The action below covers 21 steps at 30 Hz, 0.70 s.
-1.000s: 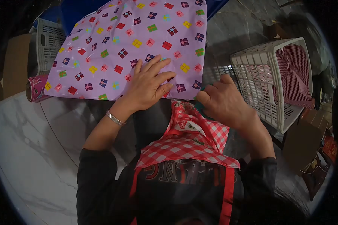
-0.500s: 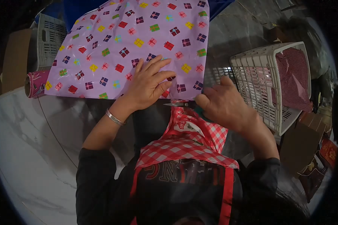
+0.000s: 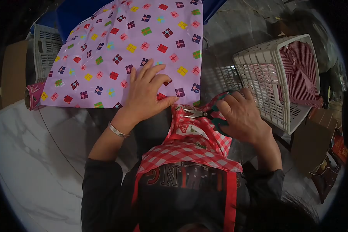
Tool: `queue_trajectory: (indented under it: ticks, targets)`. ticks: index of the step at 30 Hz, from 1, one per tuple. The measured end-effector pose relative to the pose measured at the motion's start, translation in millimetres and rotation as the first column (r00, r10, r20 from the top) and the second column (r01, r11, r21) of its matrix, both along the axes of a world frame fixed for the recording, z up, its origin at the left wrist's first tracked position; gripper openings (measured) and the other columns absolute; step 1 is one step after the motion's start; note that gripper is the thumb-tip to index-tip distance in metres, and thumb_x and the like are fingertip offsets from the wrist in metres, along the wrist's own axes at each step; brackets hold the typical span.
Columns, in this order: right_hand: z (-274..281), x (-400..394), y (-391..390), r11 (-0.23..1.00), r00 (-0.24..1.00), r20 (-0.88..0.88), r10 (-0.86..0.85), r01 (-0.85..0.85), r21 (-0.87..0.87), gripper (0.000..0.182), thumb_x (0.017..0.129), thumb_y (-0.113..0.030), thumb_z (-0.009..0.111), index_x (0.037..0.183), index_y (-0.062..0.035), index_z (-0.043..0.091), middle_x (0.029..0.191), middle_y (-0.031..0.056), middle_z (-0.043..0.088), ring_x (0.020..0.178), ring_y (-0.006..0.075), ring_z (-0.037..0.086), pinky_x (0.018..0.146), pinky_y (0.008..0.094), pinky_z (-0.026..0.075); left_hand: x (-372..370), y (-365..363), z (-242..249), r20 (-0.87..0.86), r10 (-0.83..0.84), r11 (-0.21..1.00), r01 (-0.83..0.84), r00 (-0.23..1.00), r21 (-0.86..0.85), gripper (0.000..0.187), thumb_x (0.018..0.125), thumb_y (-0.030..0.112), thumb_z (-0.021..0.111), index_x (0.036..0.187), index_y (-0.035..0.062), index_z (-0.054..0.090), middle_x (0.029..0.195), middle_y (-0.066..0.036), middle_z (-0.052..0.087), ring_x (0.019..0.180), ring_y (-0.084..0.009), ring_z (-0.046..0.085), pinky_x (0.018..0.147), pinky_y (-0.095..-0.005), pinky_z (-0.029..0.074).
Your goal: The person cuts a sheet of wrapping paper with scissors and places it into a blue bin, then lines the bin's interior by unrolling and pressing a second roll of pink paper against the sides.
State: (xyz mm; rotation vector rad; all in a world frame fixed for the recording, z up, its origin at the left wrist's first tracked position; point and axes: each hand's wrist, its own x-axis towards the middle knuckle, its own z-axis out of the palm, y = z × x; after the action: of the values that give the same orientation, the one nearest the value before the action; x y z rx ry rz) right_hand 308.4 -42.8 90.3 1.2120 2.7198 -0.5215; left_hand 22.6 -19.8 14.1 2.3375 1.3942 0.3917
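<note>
Purple wrapping paper printed with small coloured gift boxes spreads out in front of me. My left hand lies on it near the close edge, fingers apart, thumb toward the right. In my right hand is a pair of scissors with green handles. Its blades are parted and point left, just below the paper's near edge and above the red checked apron. The scissors look apart from the paper.
A white plastic basket lies tipped at the right, with red striped material inside. At the left are a pink patterned roll, a grey crate and cardboard. Blue material shows behind the paper.
My right hand has turned, and the scissors' blades have spread apart, with more of the green handles showing. The paper and my left hand appear slightly farther left in view.
</note>
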Motion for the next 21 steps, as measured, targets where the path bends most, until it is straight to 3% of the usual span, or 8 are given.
queue_trajectory:
  ticks: [5, 9, 11, 13, 16, 18, 19, 21]
  targets:
    - [6, -11, 4, 1.000, 1.000, 0.007, -0.011, 0.011, 0.007, 0.042, 0.067, -0.026, 0.077, 0.096, -0.0106, 0.051, 0.082, 0.0076, 0.056, 0.083, 0.0273, 0.057, 0.086, 0.0465, 0.039, -6, 2, -6, 0.188, -0.015, 1.000, 0.011, 0.982, 0.024, 0.034, 0.081, 0.043, 0.070, 0.096, 0.0131, 0.062, 0.130, -0.008, 0.053, 0.133, -0.0348, 0.039, 0.101, -0.0639, 0.026]
    - [9, -10, 3, 1.000, 1.000, 0.022, -0.010, 0.010, 0.017, 0.042, 0.067, -0.025, 0.077, 0.096, -0.0103, 0.051, 0.083, 0.0079, 0.056, 0.086, 0.0277, 0.058, 0.090, 0.0497, 0.039, 3, 2, -4, 0.178, 0.055, 0.998, -0.062, 0.983, 0.030, 0.023, 0.086, 0.031, 0.066, 0.098, 0.0117, 0.062, 0.128, -0.009, 0.054, 0.128, -0.0340, 0.044, 0.101, -0.0571, 0.029]
    - [9, -3, 0, 0.998, 0.999, 0.042, -0.034, 0.032, 0.045, 0.043, 0.067, -0.025, 0.077, 0.098, -0.0098, 0.052, 0.083, 0.0083, 0.057, 0.088, 0.0287, 0.058, 0.090, 0.0512, 0.039, 13, 1, -10, 0.418, 0.120, 0.991, -0.135, 0.900, 0.005, 0.017, 0.087, 0.021, 0.063, 0.100, 0.0098, 0.063, 0.127, -0.012, 0.054, 0.123, -0.0336, 0.047, 0.102, -0.0501, 0.032]
    - [9, 9, -3, 0.995, 0.996, 0.061, -0.064, 0.059, 0.084, 0.044, 0.067, -0.025, 0.077, 0.100, -0.0094, 0.052, 0.084, 0.0087, 0.057, 0.090, 0.0296, 0.059, 0.091, 0.0527, 0.040, 26, -4, -9, 0.449, 0.110, 0.992, -0.126, 0.887, 0.006, 0.017, 0.087, 0.018, 0.063, 0.102, 0.0090, 0.063, 0.125, -0.013, 0.055, 0.120, -0.0332, 0.048, 0.101, -0.0478, 0.033]
    - [0, 25, -7, 0.979, 0.988, -0.089, -0.123, 0.136, 0.155, 0.045, 0.069, -0.023, 0.076, 0.105, -0.0084, 0.053, 0.088, 0.0107, 0.060, 0.089, 0.0327, 0.060, 0.090, 0.0523, 0.041, 33, -3, -5, 0.575, 0.149, 0.985, -0.066, 0.805, -0.162, 0.020, 0.085, 0.015, 0.062, 0.103, 0.0083, 0.063, 0.123, -0.015, 0.055, 0.117, -0.0318, 0.049, 0.100, -0.0451, 0.035]
    - [-19, 30, -11, 0.966, 0.912, -0.342, -0.225, 0.255, 0.044, 0.047, 0.072, -0.021, 0.075, 0.112, -0.0068, 0.053, 0.092, 0.0136, 0.062, 0.088, 0.0355, 0.060, 0.088, 0.0480, 0.043, 20, -3, 9, 0.569, 0.150, 0.948, 0.045, 0.808, -0.314, 0.024, 0.083, 0.018, 0.065, 0.105, 0.0088, 0.062, 0.124, -0.013, 0.054, 0.116, -0.0303, 0.050, 0.100, -0.0454, 0.035]
    - [-30, 19, -12, 0.963, 0.914, -0.333, -0.232, 0.265, 0.057, 0.047, 0.072, -0.021, 0.075, 0.112, -0.0068, 0.053, 0.092, 0.0136, 0.062, 0.088, 0.0355, 0.060, 0.088, 0.0480, 0.043, 0, 1, 15, 0.580, 0.136, 0.951, 0.059, 0.803, -0.304, 0.024, 0.083, 0.018, 0.065, 0.105, 0.0088, 0.062, 0.124, -0.013, 0.054, 0.116, -0.0303, 0.050, 0.100, -0.0454, 0.035]
    - [-64, 9, -20, 0.923, 0.813, -0.484, -0.323, 0.384, 0.029, 0.052, 0.074, -0.018, 0.073, 0.119, -0.0053, 0.051, 0.095, 0.0159, 0.064, 0.087, 0.0374, 0.061, 0.084, 0.0448, 0.046, -25, -2, 22, -0.005, -0.018, 1.000, 0.018, 1.000, -0.011, 0.031, 0.080, 0.024, 0.070, 0.106, 0.0099, 0.062, 0.126, -0.010, 0.054, 0.118, -0.0304, 0.049, 0.101, -0.0488, 0.034]
